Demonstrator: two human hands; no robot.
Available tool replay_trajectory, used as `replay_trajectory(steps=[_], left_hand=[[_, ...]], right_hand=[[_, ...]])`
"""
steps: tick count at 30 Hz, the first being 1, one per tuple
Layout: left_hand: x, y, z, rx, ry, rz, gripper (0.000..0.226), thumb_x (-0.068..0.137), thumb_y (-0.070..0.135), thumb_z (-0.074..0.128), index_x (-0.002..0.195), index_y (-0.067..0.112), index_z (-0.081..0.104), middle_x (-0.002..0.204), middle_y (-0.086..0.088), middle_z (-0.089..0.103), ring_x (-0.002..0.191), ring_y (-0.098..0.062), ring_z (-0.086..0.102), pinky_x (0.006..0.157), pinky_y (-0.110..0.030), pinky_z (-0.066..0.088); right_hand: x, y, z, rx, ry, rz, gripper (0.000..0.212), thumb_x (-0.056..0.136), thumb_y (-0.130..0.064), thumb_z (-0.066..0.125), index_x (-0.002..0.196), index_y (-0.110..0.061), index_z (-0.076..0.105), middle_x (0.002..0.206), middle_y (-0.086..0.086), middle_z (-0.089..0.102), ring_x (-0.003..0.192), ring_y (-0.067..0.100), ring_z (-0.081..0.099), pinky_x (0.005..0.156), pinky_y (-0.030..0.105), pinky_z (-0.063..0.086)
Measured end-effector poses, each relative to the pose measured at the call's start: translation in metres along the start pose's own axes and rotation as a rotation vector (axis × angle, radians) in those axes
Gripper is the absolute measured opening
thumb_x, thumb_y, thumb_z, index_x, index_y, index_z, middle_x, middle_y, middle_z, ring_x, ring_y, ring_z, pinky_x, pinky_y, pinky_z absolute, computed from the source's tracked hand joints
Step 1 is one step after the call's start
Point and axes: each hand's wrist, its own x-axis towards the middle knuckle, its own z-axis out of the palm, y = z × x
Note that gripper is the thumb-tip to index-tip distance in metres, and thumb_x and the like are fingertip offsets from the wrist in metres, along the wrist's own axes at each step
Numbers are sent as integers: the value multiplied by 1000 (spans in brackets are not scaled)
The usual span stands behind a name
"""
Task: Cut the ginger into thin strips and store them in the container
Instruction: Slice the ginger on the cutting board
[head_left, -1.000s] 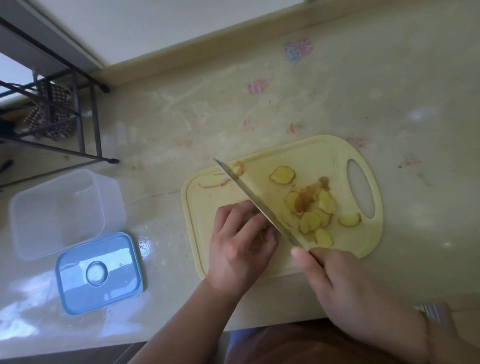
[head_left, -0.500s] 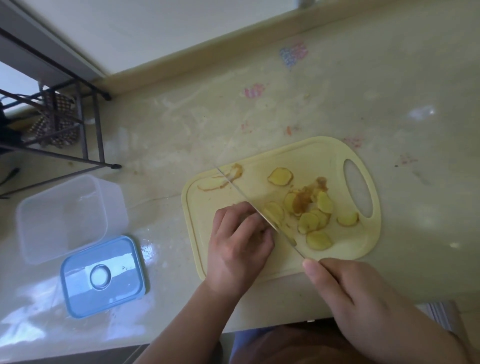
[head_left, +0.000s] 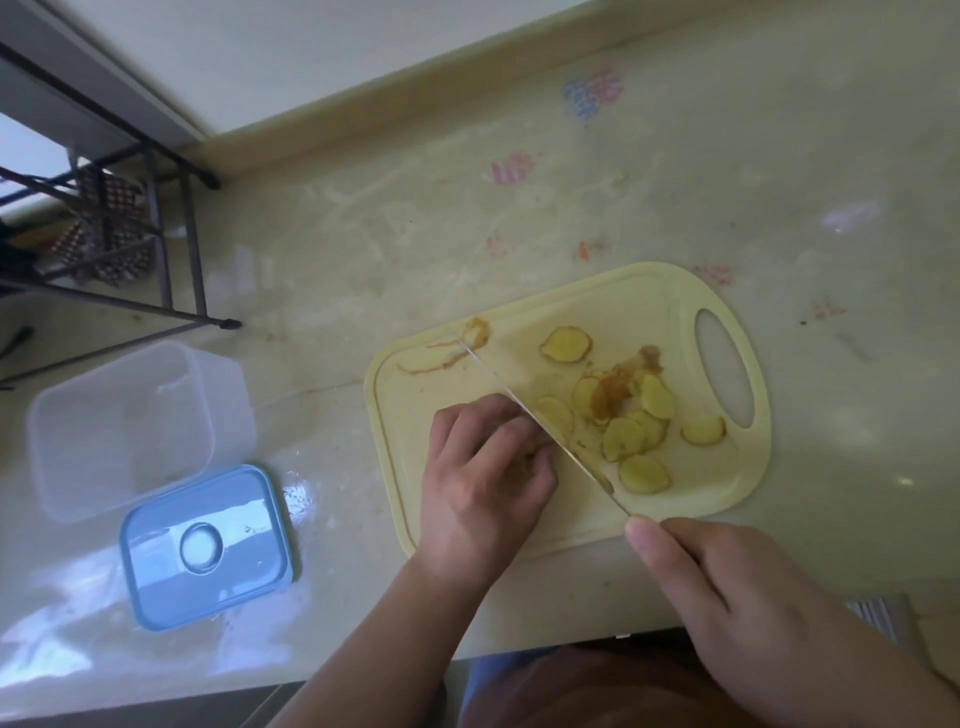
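At nine o'clock sits the container (head_left: 119, 426), open, its lid (head_left: 208, 545) just beside it at seven. On the board (head_left: 415, 415) the left hand (head_left: 483, 473) curls over the ginger (mostly hidden). The knife (head_left: 540, 426) runs diagonally, its handle gripped by the right hand (head_left: 737, 597) at five; slices (head_left: 623, 415) lie toward three.

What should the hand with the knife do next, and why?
Probably press the knife down for one more thin cut. Its blade sits right beside the left hand, which is curled over a piece on the cutting board; the ginger slices are still round, and the container holds nothing.
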Motion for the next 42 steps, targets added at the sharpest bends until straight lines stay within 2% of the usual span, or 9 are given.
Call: replay_trajectory(steps=[3,19,24,29,32,35,37,39,42], left_hand=[[0,0,0,0,-2,-5,12,75,0,82,80,7,74,99,-6,70,86,-21,58,83,-26,44],[-1,-2,1,-8,10,-4,13,75,1,83,79,7,73,98,-5,69,86,-21,60,86,-24,42],[-1,-2,2,-14,18,14,10,77,3,82,82,7,75,100,-4,70,89,-16,57,84,-26,45],[-1,-2,3,-13,29,34,15,74,2,86,81,6,74,98,-5,70,89,-16,56,83,-27,44],[0,-4,3,-1,27,51,15,74,2,86,82,6,74,99,-6,70,89,-17,57,84,-26,43],[0,-5,3,-5,15,53,12,76,2,83,82,7,74,101,-5,70,88,-20,58,85,-26,43],[0,-5,2,-8,7,48,11,77,3,82,84,6,75,101,-5,70,87,-22,60,85,-26,44],[-1,-5,2,-9,2,44,10,78,3,82,85,6,75,100,-6,71,86,-23,62,84,-28,46],[0,-3,2,-18,1,42,11,78,3,82,87,5,76,100,-6,70,87,-23,62,82,-30,48]], right_hand=[[-3,-2,-3,13,26,3,87,63,-99,8,62,-22,49,56,-4,55,59,9,56,58,22,39],[-1,-6,-3,-13,-45,46,99,56,-101,0,59,-14,48,62,-4,58,62,10,57,62,24,41],[10,-10,2,-19,-61,25,85,67,-93,10,59,-15,41,57,-8,54,56,11,52,63,27,41],[14,-15,6,-19,-38,10,76,80,-83,12,59,-17,43,64,-16,58,59,13,54,60,34,42],[9,-13,6,10,-47,29,70,79,-79,16,59,-17,42,62,-17,58,60,11,53,61,32,41],[-4,-3,3,36,-10,79,91,67,-95,9,61,-16,53,65,-9,63,67,6,59,68,26,43],[-8,1,3,25,2,117,100,65,-96,7,69,-14,64,69,-1,66,77,2,60,74,26,44],[-1,-1,3,38,-46,117,82,71,-82,17,66,-13,60,66,-2,64,72,6,58,75,29,42],[18,-9,4,47,-78,32,66,78,-75,21,59,-15,41,52,-8,51,53,11,46,61,29,39]])
